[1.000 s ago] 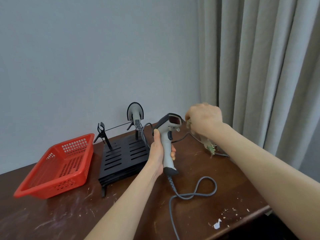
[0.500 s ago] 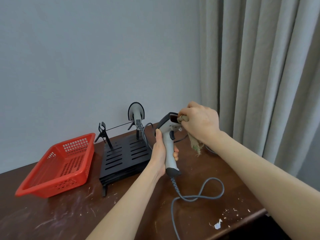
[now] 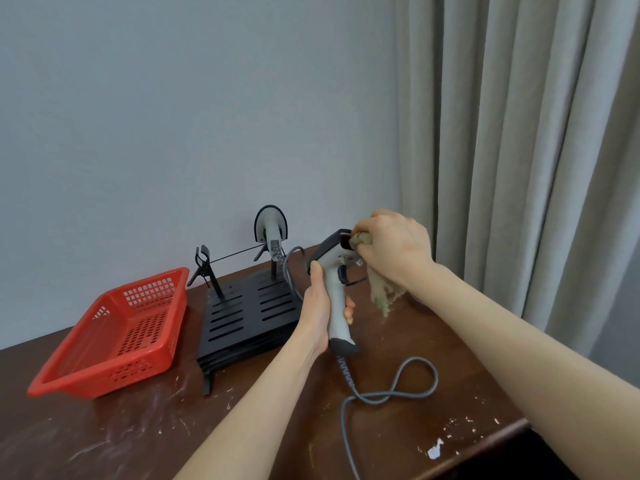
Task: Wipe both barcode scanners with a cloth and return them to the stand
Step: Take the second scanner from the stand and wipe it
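Observation:
My left hand (image 3: pixel 320 304) grips the handle of a grey barcode scanner (image 3: pixel 335 289), held upright above the table. My right hand (image 3: pixel 393 245) holds a beige cloth (image 3: pixel 382 294) bunched against the scanner's window at the head; the cloth's loose end hangs below my hand. The scanner's grey cable (image 3: pixel 391 393) loops on the table. A second grey scanner (image 3: pixel 271 227) hangs at the right end of the black stand (image 3: pixel 242 323), behind my left hand. The stand's left clip (image 3: pixel 202 263) holds nothing.
A red plastic basket (image 3: pixel 114 337) sits left of the stand on the scuffed brown table (image 3: pixel 138 438). The grey wall runs behind, and a beige curtain (image 3: pixel 519 150) hangs at the right. The table's front-right edge (image 3: pixel 485 455) is close to my right arm.
My right hand moved left with the cloth from beside the scanner onto its head. The scanner and my left hand shifted slightly right and the cable loop slid along.

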